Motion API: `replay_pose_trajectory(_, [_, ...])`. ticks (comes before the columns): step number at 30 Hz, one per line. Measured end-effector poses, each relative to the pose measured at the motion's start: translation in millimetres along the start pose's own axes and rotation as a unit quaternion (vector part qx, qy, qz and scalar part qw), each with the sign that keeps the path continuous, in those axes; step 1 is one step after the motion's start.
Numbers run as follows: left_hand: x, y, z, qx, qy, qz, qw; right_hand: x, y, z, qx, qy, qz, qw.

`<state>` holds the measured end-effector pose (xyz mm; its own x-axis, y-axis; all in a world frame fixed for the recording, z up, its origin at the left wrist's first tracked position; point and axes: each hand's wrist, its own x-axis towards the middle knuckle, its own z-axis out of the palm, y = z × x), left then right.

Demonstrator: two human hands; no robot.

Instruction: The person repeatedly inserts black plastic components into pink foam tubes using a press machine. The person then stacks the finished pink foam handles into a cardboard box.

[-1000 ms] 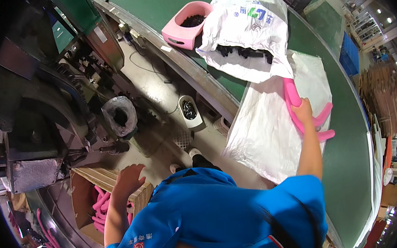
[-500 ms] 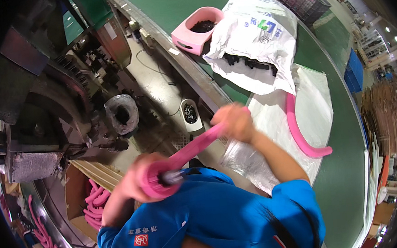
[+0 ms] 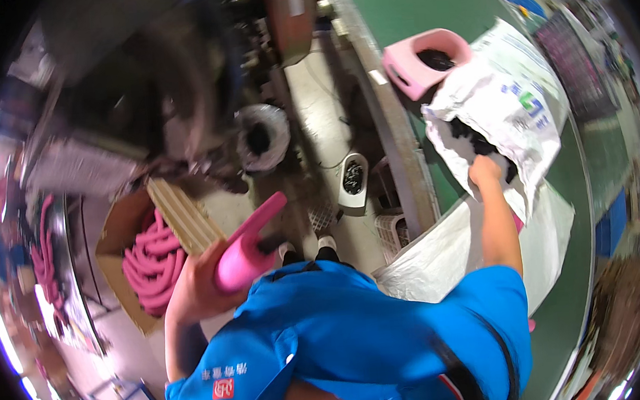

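Note:
My left hand [image 3: 204, 278] is wrapped round a pink plastic part [image 3: 244, 264], a wide round barrel with a long narrow tube along it pointing away from me. A dark piece shows at the barrel's right end. My right arm stretches out to the mouth of a white sack [image 3: 511, 95] on the green table. There my right hand [image 3: 485, 170] is closed among small black parts [image 3: 471, 137]. Its fingertips are partly hidden, so I cannot make out what they grip.
A pink bin [image 3: 406, 71] with black bits stands beside the sack, above a flattened white sack [image 3: 445, 261]. A cardboard box [image 3: 117, 242] of pink tubes stands left. On the floor are a white tray [image 3: 363, 175] and a bag-lined bin [image 3: 274, 140]. Dark machinery fills the upper left.
My right hand has let go of the pink part and moved right and away to the sack's mouth. My left hand keeps the part, now turned more upright. The view has swung left.

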<state>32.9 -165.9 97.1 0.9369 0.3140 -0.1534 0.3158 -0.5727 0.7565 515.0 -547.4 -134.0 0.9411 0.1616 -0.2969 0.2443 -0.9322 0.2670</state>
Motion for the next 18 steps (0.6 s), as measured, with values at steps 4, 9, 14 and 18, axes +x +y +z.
replay_pose_trajectory(4, [4.6, 0.0, 13.7, 0.017, 0.026, -0.015, 0.999, -85.3, -61.1, -77.1, 0.194, 0.097, -0.115, 0.969])
replay_pose_trajectory(9, [15.1, -18.0, 38.2, 0.018, 0.024, 0.013, 0.999, -231.0, -147.9, -149.8, 0.771, -0.1, -0.284, 0.561])
replay_pose_trajectory(14, [18.2, -19.3, 33.1, 0.001, 0.038, 0.063, 0.997, -283.1, -186.3, -171.0, 0.774, -0.158, -0.347, 0.506])
replay_pose_trajectory(18, [8.8, -19.8, 24.7, -0.019, 0.051, 0.06, 0.997, -297.1, -205.1, -161.9, 0.777, -0.131, -0.395, 0.473])
